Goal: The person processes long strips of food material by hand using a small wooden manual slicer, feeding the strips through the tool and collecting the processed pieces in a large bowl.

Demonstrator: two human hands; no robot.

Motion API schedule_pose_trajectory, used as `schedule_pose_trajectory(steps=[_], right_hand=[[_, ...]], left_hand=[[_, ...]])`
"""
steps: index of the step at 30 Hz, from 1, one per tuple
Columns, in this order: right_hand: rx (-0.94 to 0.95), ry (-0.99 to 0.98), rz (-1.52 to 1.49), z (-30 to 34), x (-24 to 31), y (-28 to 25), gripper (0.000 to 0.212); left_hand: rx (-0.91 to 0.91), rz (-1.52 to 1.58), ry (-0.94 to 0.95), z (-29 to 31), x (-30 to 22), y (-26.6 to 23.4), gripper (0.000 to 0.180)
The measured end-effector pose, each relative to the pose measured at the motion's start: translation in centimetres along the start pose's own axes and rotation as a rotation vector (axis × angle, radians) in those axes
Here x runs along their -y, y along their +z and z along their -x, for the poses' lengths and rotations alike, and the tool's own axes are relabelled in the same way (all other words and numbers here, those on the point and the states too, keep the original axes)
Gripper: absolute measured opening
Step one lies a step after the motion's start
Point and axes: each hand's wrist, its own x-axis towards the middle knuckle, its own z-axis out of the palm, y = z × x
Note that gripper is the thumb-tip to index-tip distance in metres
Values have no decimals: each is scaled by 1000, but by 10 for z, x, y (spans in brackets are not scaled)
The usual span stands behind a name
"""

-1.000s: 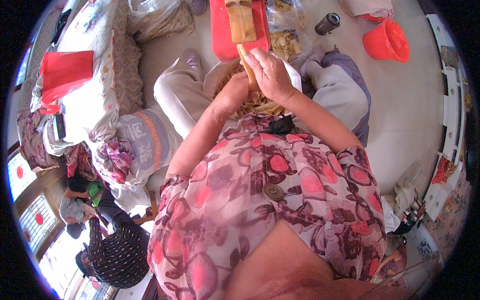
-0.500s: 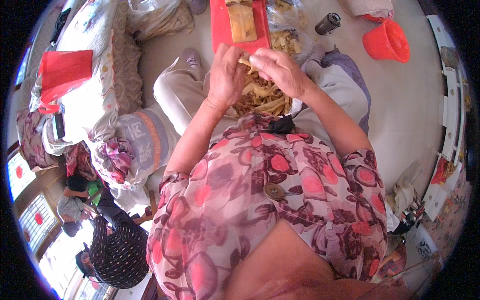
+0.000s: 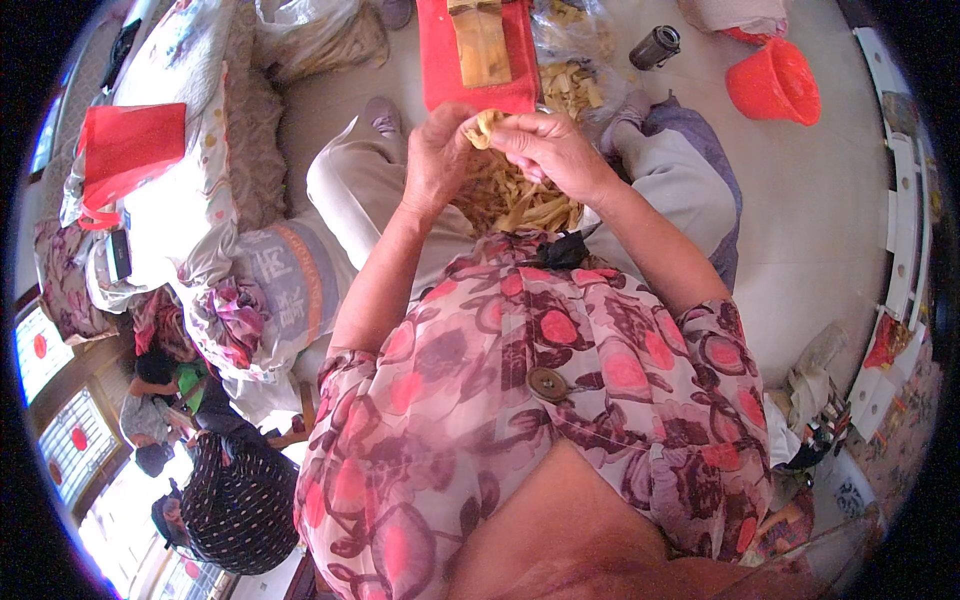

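Over my lap, both hands are closed on a pale yellow strip (image 3: 484, 128), bent into a small loop. My left hand (image 3: 437, 155) grips it from the left side. From the right, my right hand (image 3: 553, 150) pinches it between thumb and fingers. Just below the hands lies a heap of similar yellow-brown strips (image 3: 525, 200), between my legs. Ahead of the hands is a red board or bench top (image 3: 440, 60), and on it rests a flat yellow-brown slab (image 3: 483, 50), crossed by a dark band. What the strips are made of cannot be told.
Clear plastic bags (image 3: 572, 88) with yellow pieces sit right of the red board. A black cylindrical flask (image 3: 655, 47) and a red bucket (image 3: 773, 82) are farther right. At left are a bed (image 3: 205, 120) and a stuffed sack (image 3: 290, 280). Other people (image 3: 240, 500) are at lower left.
Both hands have come slightly nearer to me and the strip has gone from fairly straight to a curled loop. The right hand has turned, its fingers now pointing more to the left.
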Motion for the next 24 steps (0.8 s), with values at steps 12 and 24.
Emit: schedule_pose_trajectory(steps=[12, 24], right_hand=[[-201, 58, -286, -5, 6, -35, 33], [-189, -250, 322, -13, -9, -12, 20]], left_hand=[[-158, 191, 71, -2, -23, -8, 8], [104, -723, 324, 19, -41, 24, 26]])
